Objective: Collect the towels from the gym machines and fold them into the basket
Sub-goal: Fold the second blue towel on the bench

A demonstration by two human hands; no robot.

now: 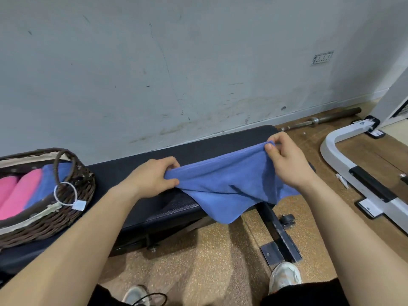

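A blue towel is stretched over the black padded bench, its lower corner drooping past the bench's front edge. My left hand grips the towel's left top corner. My right hand pinches the right top corner between thumb and fingers, slightly farther back. At the left end of the bench stands a dark wicker basket with a handle. Inside it lie folded pink towels and a folded blue towel.
A scuffed grey wall rises right behind the bench. A barbell lies on the floor along the wall at the right. A white machine frame stands on the floor to the right. The bench's black foot and my shoes are below.
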